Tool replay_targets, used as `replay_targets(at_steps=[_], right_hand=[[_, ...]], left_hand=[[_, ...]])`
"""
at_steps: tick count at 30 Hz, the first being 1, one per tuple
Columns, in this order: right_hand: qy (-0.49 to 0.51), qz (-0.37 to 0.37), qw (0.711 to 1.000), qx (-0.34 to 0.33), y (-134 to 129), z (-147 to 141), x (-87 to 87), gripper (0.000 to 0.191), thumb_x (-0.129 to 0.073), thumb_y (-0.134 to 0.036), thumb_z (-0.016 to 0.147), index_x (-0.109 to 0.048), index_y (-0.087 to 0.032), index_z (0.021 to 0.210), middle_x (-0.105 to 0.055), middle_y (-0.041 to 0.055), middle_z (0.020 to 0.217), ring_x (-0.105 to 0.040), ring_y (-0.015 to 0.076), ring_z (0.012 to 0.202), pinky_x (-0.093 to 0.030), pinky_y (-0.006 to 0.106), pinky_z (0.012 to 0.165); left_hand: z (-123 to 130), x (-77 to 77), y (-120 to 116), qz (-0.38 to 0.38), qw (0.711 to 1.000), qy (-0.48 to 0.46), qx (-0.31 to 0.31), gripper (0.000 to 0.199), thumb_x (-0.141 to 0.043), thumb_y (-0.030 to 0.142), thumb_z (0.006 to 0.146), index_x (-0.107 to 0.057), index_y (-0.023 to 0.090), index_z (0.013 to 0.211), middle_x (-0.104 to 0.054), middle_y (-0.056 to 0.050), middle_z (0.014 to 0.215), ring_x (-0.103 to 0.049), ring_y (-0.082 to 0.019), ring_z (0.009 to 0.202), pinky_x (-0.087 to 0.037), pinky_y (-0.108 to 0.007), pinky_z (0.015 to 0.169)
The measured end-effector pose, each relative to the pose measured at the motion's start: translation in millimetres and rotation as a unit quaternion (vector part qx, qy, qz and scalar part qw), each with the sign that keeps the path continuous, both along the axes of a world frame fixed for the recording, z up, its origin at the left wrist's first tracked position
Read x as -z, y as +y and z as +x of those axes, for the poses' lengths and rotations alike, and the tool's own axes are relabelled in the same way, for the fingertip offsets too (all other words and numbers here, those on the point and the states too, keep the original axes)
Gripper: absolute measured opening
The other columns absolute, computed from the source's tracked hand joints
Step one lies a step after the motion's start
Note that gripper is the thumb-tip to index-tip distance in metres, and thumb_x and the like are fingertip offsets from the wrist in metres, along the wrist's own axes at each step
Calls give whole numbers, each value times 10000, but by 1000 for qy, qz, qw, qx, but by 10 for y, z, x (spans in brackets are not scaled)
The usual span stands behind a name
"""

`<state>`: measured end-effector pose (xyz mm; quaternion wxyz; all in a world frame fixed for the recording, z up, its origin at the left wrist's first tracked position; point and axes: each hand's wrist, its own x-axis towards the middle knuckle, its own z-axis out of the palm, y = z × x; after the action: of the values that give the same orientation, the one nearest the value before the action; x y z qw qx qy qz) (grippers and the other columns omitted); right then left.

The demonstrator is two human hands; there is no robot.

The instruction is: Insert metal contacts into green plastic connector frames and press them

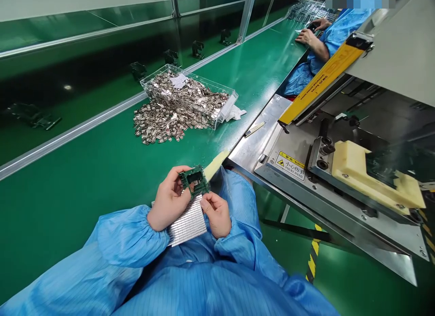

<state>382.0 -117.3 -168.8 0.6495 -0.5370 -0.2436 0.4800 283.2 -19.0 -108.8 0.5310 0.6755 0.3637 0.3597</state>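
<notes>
Head view: square, dark-green, plastic-looking frame [204, 182] clamped by left hand [168, 201]; corner touched by right hand [217, 216], pinch unclear. Should be steadied above ribbed silvery strips [187, 223].

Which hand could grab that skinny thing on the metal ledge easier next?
Probably the right hand: it's nearer the skinny thing and seems to pinch just one corner of the green frame. The left hand is farther away, gripping the frame's other side.

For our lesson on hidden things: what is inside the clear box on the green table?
The clear box holds a heap of small metal pieces, with a white scrap on top. Anything deeper down is covered by the heap and cannot be seen.
</notes>
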Motion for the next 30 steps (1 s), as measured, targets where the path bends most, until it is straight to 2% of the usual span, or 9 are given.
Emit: replay_targets(at_steps=[4, 9, 13, 21, 30], right_hand=[[-25, 2, 1000, -9, -13, 13, 3, 351, -665, -506, 780, -609, -162, 743, -531, -12, 645, -446, 117, 587, -375, 242, 566], [-4, -4, 998, -65, -14, 98, -34, 396, -655, -565, 771, -635, -171, 737, -561, 0, 633, -474, 130, 576, -403, 258, 578], [-54, 22, 994, -97, 11, 149, -34, 387, -631, -541, 801, -636, -175, 674, -522, -7, 608, -443, 129, 569, -364, 253, 562], [-147, 58, 986, -52, 31, 95, 112, 379, -540, -527, 858, -606, -190, 697, -526, 23, 708, -481, 175, 710, -382, 293, 692], [-198, 77, 976, -55, 13, 69, 134, 391, -447, -480, 924, -541, -191, 677, -503, 24, 681, -477, 162, 654, -396, 295, 638]], left_hand=[[0, 1, -1, -3, 1000, 2, 0, 343, -644, 242, 761, -527, 177, 1077, -615, -17, 882, -579, -122, 732, -476, -213, 658], [9, -3, 3, -3, 1000, 5, -1, 357, -654, 263, 751, -523, 175, 1071, -618, -16, 865, -587, -130, 733, -483, -221, 660], [8, -15, -2, 8, 1000, 13, 3, 342, -633, 246, 764, -518, 170, 1077, -609, -13, 839, -557, -113, 683, -469, -210, 623], [-10, 4, 10, 14, 1000, 22, 5, 325, -615, 229, 781, -516, 176, 1086, -590, -2, 824, -555, -113, 687, -454, -203, 618], [-26, 42, 9, 14, 999, 32, 5, 340, -605, 181, 780, -519, 186, 1109, -599, -3, 842, -567, -121, 722, -444, -199, 624]])
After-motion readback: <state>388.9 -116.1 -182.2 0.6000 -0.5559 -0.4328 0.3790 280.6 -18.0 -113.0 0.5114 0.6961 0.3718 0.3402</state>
